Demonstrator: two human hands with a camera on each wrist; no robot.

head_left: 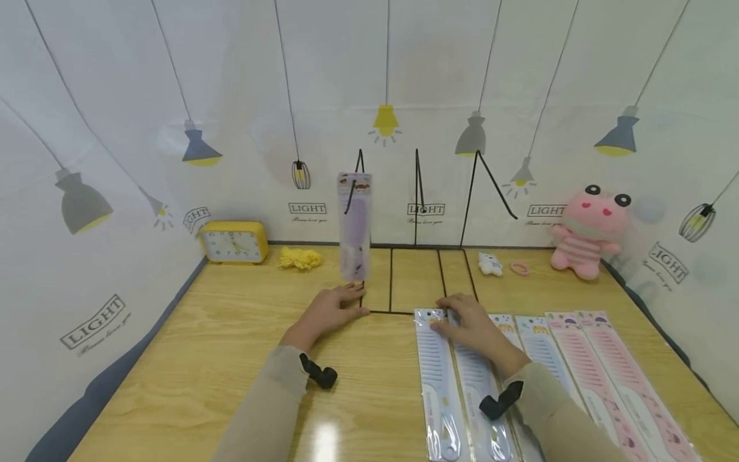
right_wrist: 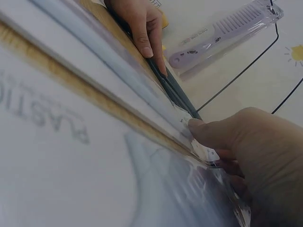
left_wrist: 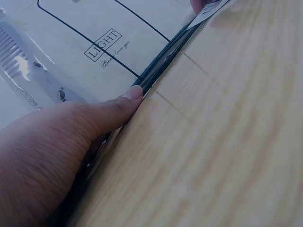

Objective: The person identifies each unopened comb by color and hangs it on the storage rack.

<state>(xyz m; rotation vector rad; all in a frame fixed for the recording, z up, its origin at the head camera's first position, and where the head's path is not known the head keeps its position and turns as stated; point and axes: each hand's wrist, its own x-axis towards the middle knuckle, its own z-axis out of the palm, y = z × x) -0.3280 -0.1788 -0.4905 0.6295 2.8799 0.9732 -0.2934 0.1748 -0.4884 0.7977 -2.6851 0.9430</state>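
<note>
A black wire display rack [head_left: 417,192] stands at the table's back, its base frame lying on the wood. From its left hook hangs a packaged purple comb [head_left: 354,224]. My left hand [head_left: 329,314] rests at the front left corner of that base, the thumb [left_wrist: 130,94] touching the wire. Several packaged combs lie side by side on the right. With thumb and fingers my right hand [head_left: 476,327] pinches the top end of the leftmost packaged blue comb [head_left: 437,378]. In the right wrist view, the thumb [right_wrist: 203,130] lies over the package's end; the other fingers are partly hidden.
To the right lie packaged pink combs [head_left: 626,378]. A yellow clock [head_left: 233,242] and yellow yarn [head_left: 299,258] sit at the back left. A small white bear [head_left: 490,264], a pink ring [head_left: 519,268] and a pink plush toy [head_left: 591,234] are at the back right.
</note>
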